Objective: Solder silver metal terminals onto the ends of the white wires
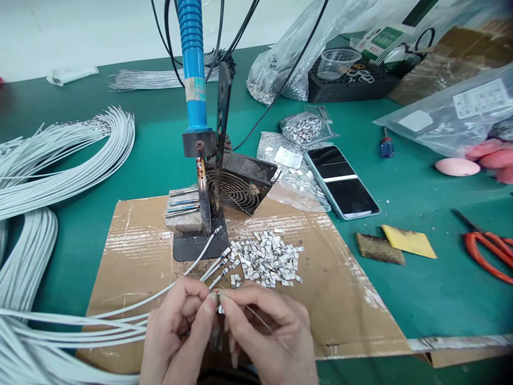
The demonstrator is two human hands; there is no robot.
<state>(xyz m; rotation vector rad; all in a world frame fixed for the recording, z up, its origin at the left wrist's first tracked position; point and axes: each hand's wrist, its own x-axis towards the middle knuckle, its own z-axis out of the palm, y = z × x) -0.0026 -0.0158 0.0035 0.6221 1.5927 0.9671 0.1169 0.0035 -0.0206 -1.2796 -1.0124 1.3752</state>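
My left hand (176, 326) is closed around several thin white wires (100, 323) that run in from the left; their tips (218, 262) fan out past my fingers. My right hand (264, 331) pinches a small metal clip (219, 306) right against my left fingertips, with a thin strand trailing over its fingers. Just beyond both hands lies a pile of small metal clips (266, 258) on a taped cardboard sheet (132, 251). A blue-handled soldering iron (194, 80) hangs tip-down in a black stand (200, 246) behind the pile.
Bundles of white wire (48, 166) curve along the left. A small fan (240, 187) sits behind the iron. To the right lie a phone (340, 182), bags of clips (306, 128), a sponge (379, 248), a yellow card (409, 241), red scissors (487, 251) and a screwdriver (387, 145).
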